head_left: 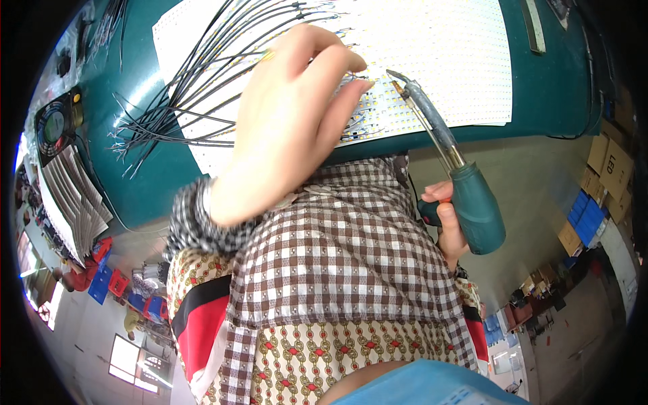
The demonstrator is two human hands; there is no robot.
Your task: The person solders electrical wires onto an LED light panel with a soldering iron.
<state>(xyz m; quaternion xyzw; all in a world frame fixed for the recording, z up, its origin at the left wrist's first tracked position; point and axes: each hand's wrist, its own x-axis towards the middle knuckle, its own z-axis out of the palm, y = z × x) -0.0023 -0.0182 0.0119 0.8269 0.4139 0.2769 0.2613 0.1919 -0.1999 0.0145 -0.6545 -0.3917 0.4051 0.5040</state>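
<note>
My right hand (451,228) grips the green handle of a trigger-type soldering iron (476,206). Its metal barrel slants up and left, and its bent tip hangs over a white sheet of small LED boards (432,74). Over the left part of this sheet my left hand (290,111) reaches in, slightly blurred, fingers curled and thumb and forefinger brought near each other by the boards' edge. Thin wire ends lie around those fingertips; what they pinch, if anything, is too small to make out. A bundle of black cables (179,108) fans out on the left, running partly beneath the hand.
The boards lie on a green tabletop (145,182). A small black fan (55,126) and a stack of white sheets (71,196) stand at the left. A metal strip (533,25) lies at the far right. Cardboard boxes (613,165) are off to the right.
</note>
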